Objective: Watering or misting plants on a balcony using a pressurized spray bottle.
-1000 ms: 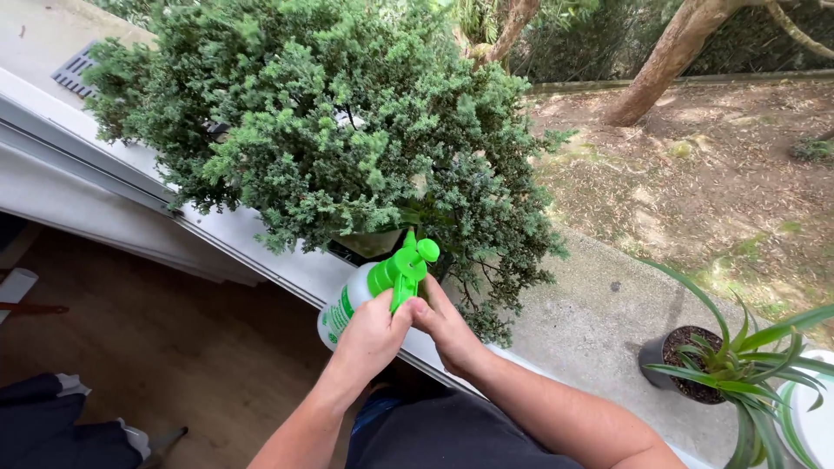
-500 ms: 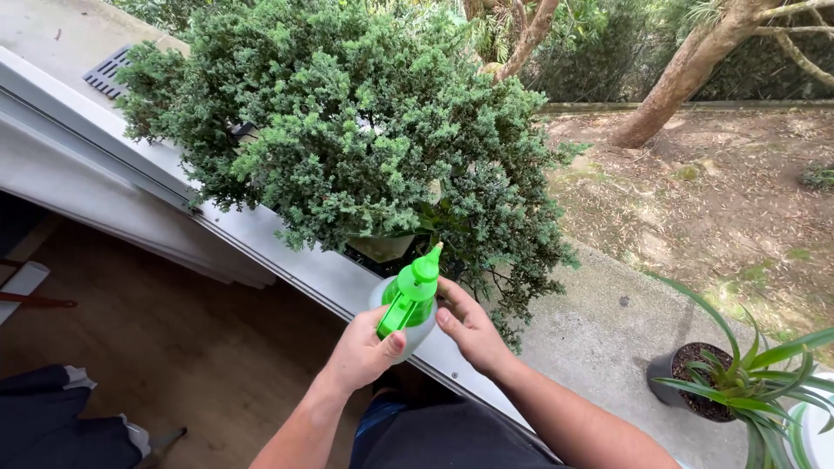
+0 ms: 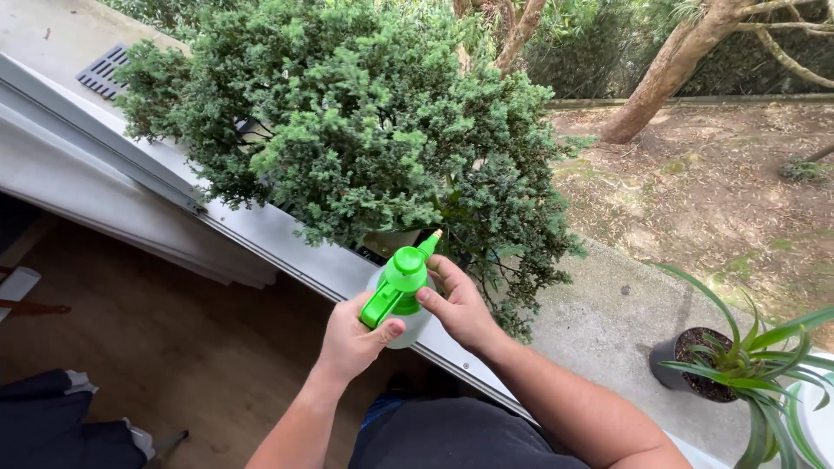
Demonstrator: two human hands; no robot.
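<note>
I see my left hand (image 3: 352,339) wrapped around the spray bottle (image 3: 398,295) from below, and my right hand (image 3: 456,304) closed on its green head, just above the pale door sill (image 3: 261,227). The nozzle points into the dense green shrub (image 3: 347,130). Wooden floor (image 3: 174,347) lies inside; a concrete ledge (image 3: 599,321) outside carries a potted plant (image 3: 721,369).

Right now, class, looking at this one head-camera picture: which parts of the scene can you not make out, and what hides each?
- Spray bottle body: mostly covered by the left hand and right hand.
- Shrub's pot: nearly buried under the shrub foliage.
- Spiky plant: leaves cut off by the right edge.
- Liquid level in the bottle: cannot be seen.
</note>
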